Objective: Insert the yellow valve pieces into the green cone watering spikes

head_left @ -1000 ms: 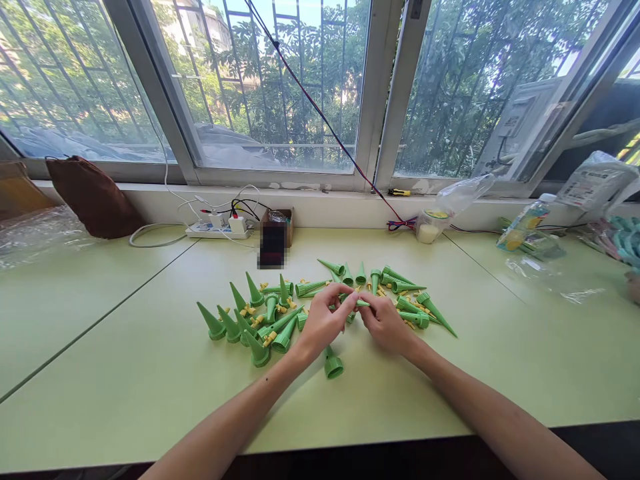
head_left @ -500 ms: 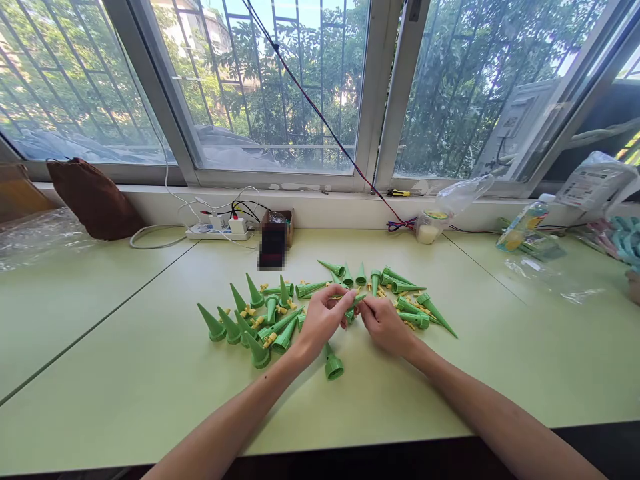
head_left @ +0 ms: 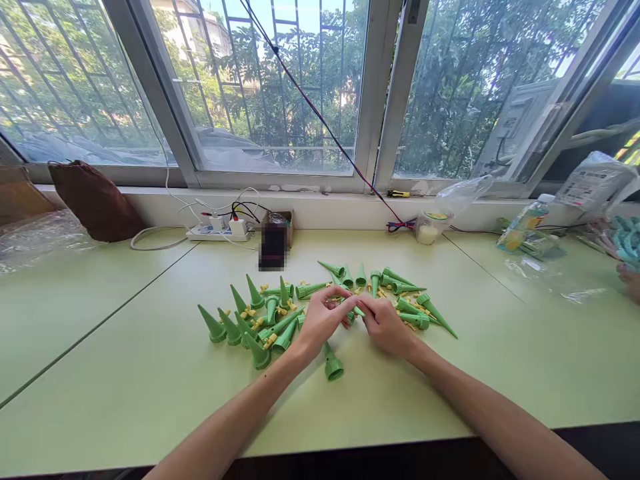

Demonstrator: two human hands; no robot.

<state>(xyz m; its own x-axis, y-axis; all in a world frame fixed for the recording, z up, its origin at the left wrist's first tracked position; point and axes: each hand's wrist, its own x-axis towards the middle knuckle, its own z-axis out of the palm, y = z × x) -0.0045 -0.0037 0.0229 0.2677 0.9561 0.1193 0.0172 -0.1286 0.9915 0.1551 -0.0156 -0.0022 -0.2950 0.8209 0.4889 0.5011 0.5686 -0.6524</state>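
Observation:
My left hand (head_left: 323, 319) and my right hand (head_left: 384, 323) meet over the middle of a pile of green cone-shaped spikes (head_left: 260, 313) on the pale green table (head_left: 125, 373). Both hands pinch one green spike (head_left: 356, 311) between their fingertips. Small yellow parts (head_left: 247, 311) lie scattered among the cones. One cone (head_left: 332, 363) lies alone just in front of my left wrist. More spikes (head_left: 410, 300) lie to the right of my right hand.
A power strip (head_left: 217, 230) with cables and a small dark box (head_left: 274, 243) sit at the back by the window sill. A brown bag (head_left: 90, 200) is at the back left. Bottles (head_left: 525, 227) and plastic bags (head_left: 595, 180) lie at the right; another person's hand (head_left: 631, 280) shows at the right edge.
My fingers have shifted slightly on the spike, which went from level to tilted and back down. The hands stay in the same spot over the pile.

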